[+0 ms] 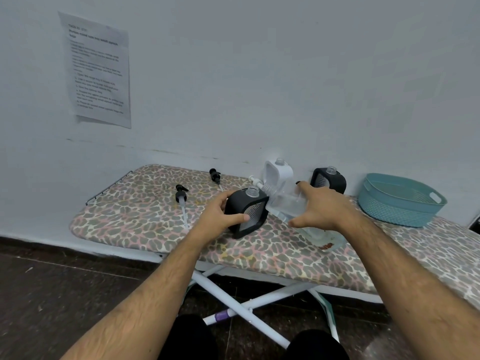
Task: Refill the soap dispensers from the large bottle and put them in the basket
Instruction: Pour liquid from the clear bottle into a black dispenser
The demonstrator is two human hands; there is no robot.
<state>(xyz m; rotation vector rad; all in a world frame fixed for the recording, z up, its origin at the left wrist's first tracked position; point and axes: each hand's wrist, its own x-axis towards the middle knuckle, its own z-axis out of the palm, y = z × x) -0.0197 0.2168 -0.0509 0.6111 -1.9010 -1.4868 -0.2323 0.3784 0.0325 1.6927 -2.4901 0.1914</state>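
A: Head view: the left hand (223, 216) grips the black dispenser (246, 213), open neck up; the right hand (322, 209) grasps the clear large bottle (281, 202), tilted, mouth leftward just beside that neck.

B: Pouring?

A: Probably; liquid's hard to see. The basket (400, 203) sits well right of the right hand, with white dispenser (278, 174) and second black dispenser (328, 179) behind.
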